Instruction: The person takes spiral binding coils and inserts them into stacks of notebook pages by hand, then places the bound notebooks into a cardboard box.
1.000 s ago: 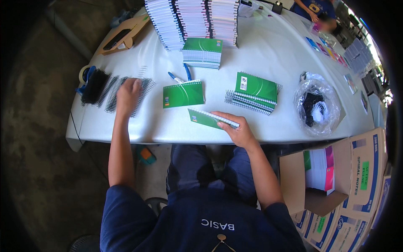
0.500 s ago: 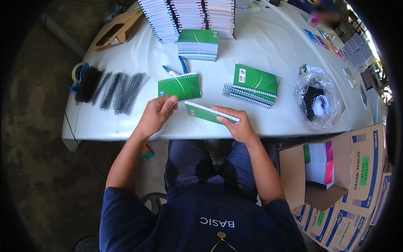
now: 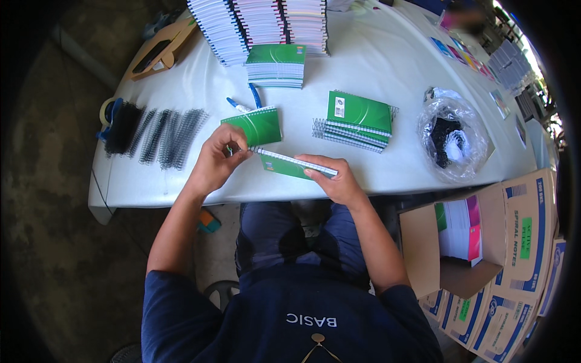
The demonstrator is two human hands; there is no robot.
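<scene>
My right hand (image 3: 340,180) grips a green-covered notebook (image 3: 283,167) by its right end, tilted with its hole-punched edge up. At the other end of that edge, my left hand (image 3: 219,158) pinches a dark spiral binding coil (image 3: 258,150) with thumb and fingers. Part of the coil lies hidden behind the fingers. Just beyond my left hand, another green notebook (image 3: 266,126) rests on the table, with blue-handled pliers (image 3: 254,97) behind it. To the right sits a small pile of green notebooks (image 3: 360,115) with coils sticking out at the sides.
Several loose black coils (image 3: 158,136) and a tape dispenser (image 3: 109,118) lie on the white-covered table (image 3: 363,60) at left. Tall notebook stacks (image 3: 260,27) and a green stack (image 3: 276,63) stand behind. A clear plastic bag (image 3: 451,139) is at right, above an open carton (image 3: 420,248).
My left hand has brought a coil to the end of the held notebook's punched edge. The notebook has tipped so that edge faces up more. The whole view has shifted slightly.
</scene>
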